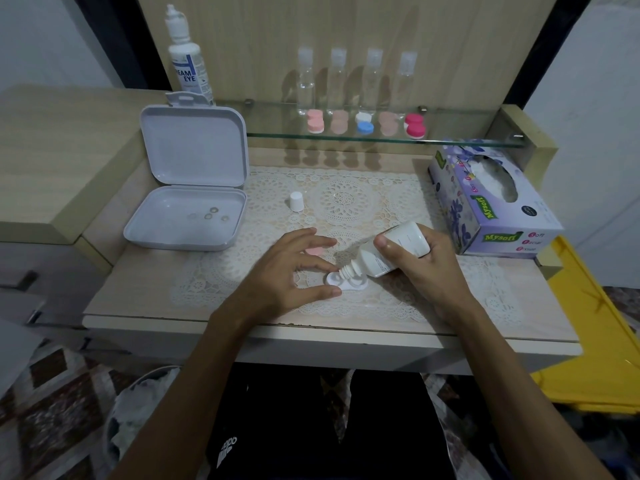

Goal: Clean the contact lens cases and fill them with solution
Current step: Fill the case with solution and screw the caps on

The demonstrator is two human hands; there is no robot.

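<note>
1. We see the open white lens case [347,281] lying on the lace mat [346,202] at the table's [138,289] front.
2. Our left hand [287,275] pinches the case's left end, thumb and forefinger as grip.
3. Our right hand [426,261] wraps its grip around the tilted solution bottle [391,251], nozzle just above the left well.
4. A pink cap [316,251] lies behind the left hand's fingers; the bottle's white cap [296,201] stands farther back.
</note>
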